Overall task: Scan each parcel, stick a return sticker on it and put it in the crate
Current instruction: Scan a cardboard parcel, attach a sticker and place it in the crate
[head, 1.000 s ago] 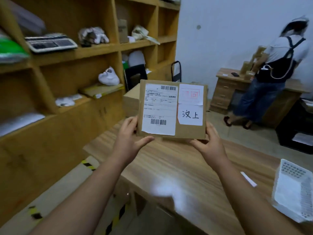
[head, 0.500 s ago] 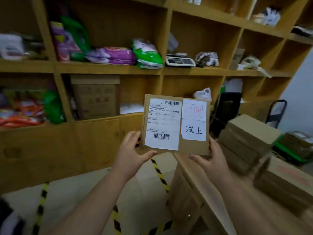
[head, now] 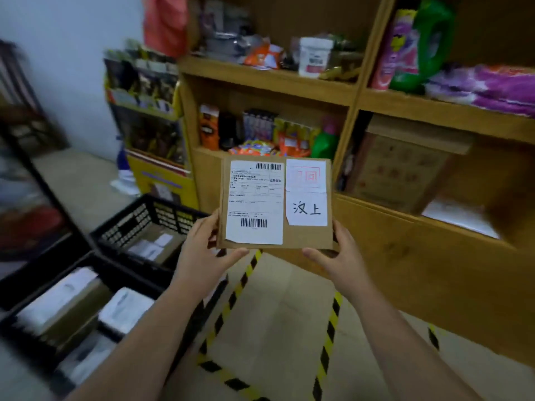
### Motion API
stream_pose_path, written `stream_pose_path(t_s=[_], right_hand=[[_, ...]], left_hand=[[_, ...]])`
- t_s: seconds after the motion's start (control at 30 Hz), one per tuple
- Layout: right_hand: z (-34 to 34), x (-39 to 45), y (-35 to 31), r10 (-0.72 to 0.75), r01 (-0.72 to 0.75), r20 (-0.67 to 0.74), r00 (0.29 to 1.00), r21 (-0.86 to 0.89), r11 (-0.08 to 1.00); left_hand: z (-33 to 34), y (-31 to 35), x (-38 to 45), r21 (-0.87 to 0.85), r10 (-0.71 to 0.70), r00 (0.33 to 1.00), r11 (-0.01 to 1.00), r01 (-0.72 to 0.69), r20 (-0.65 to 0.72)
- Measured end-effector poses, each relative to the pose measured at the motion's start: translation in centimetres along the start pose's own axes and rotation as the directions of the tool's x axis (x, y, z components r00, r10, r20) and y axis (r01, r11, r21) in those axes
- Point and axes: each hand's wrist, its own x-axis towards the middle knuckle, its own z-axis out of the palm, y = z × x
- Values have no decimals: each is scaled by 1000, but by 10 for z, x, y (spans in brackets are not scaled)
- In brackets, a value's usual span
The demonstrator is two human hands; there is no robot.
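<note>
Brown cardboard formed the flat parcel (head: 307, 237) held upright at the centre of the frame, its face toward the camera. The left hand (head: 202, 256) gripped its lower left corner, thumb on the front, and the right hand (head: 338, 259) gripped the lower right corner. A white shipping label (head: 254, 202) covered its left half; a red-printed return sticker (head: 306, 175) sat at upper right above a handwritten slip (head: 307, 209). Black crates (head: 139, 215) holding parcels stood at lower left. Wooden shelving (head: 376, 102) filled the background.
</note>
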Motion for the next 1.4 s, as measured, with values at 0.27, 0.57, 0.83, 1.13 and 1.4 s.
stream_pose_path(t_s=[0.27, 0.57, 0.83, 1.13, 1.4], right_hand=[[92, 131, 13, -72, 33, 366, 928, 111, 993], [167, 253, 31, -138, 65, 641, 755, 135, 989], [280, 329, 48, -141, 85, 813, 564, 112, 990], [408, 424, 91, 56, 110, 904, 425, -113, 988], [474, 478, 152, 217, 158, 949, 227, -256, 954]], left_hand=[[-20, -57, 35, -11, -192, 950, 981, 195, -248], [-4, -103, 82, -83, -393, 810, 913, 399, -436], [-9, -189, 123, -183, -581, 632, 793, 581, -512], [-10, -310, 193, -353, -765, 483, 632, 690, -427], [37, -378, 219, -502, -905, 287, 415, 759, -315]])
